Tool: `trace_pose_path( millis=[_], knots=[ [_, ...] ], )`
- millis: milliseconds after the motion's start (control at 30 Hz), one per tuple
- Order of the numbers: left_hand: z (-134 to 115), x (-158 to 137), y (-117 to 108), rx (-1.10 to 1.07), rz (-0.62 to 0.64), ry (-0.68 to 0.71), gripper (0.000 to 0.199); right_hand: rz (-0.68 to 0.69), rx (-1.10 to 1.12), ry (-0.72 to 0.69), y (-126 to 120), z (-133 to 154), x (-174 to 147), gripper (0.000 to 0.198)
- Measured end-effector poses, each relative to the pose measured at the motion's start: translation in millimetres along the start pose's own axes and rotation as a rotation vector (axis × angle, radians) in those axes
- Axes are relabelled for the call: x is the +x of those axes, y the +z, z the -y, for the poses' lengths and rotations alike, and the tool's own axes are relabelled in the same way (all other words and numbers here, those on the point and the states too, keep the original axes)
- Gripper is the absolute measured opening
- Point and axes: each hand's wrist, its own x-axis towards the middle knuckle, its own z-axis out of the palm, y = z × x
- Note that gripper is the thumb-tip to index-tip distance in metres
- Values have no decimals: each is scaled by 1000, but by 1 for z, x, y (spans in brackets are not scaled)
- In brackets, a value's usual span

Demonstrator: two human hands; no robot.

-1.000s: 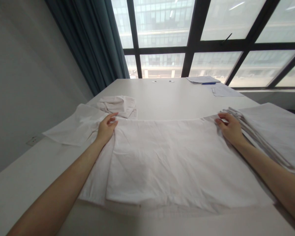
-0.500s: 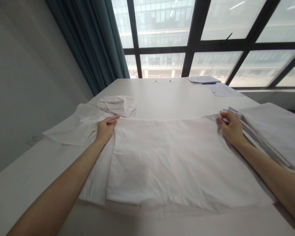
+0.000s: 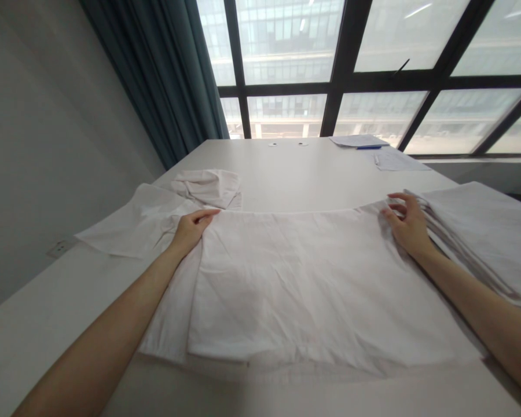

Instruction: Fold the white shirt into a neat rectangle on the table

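A folded white garment (image 3: 304, 284) lies spread in front of me, lightly creased, with one layer showing past its fold on the left. At its far left corner my left hand (image 3: 190, 231) has the fingers and thumb closed on the top edge. My right hand (image 3: 408, 226) pinches the far right corner between thumb and fingers, and the cloth lifts slightly there. The undersides of both grips are hidden.
Crumpled white cloth (image 3: 206, 186) and a flatter white piece (image 3: 134, 223) lie at the left. A folded white stack (image 3: 490, 231) is on the right. Papers (image 3: 359, 141) and a blue pen (image 3: 369, 147) rest at the back of the white table (image 3: 282, 176).
My left hand has slid a little to the right along the top edge. The fingers of my right hand have shifted slightly at the corner; the garment lies nearly the same.
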Motion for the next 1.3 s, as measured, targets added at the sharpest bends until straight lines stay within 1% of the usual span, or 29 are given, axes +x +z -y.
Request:
trace_pose_path(
  millis=[67, 133, 233, 467, 667, 833, 900, 967, 1100, 1167, 1200, 1233, 1300],
  knots=[
    [0, 0, 0, 18, -3, 4, 40, 63, -9, -16, -1, 0, -1, 41],
    [1, 0, -1, 35, -14, 19, 40, 126, -33, -20, -2, 1, -2, 36],
    [1, 1, -2, 61, -35, 42, 40, 174, -74, -14, -3, 2, -4, 32],
    [0, 2, -2, 71, -77, 15, 43, 155, -109, -40, -1, 2, -3, 39],
    [1, 3, -2, 39, -97, -15, 45, 149, -147, -67, 0, -2, -2, 41],
    [3, 3, -1, 28, -89, -60, 46, 151, -242, -92, 0, -3, -1, 38],
    [3, 3, -1, 70, -92, -8, 42, 164, -295, -109, 0, -3, -2, 37],
    [2, 3, -1, 156, -100, 88, 39, 179, -355, -128, -2, -2, -3, 37],
    [-4, 3, -2, 453, -110, 270, 34, 209, -470, -186, -7, 5, 0, 35],
    [-13, 1, -1, 588, -67, 350, 32, 246, -518, -239, -9, 12, 2, 37],
    [-18, 0, 1, 644, -13, 373, 33, 279, -539, -271, -8, 17, 3, 39],
    [-26, -2, 5, 690, 62, 377, 34, 323, -556, -303, -7, 21, 3, 42],
    [-43, -7, 15, 767, 265, 341, 40, 448, -564, -369, 1, 32, 0, 47]
  ],
)
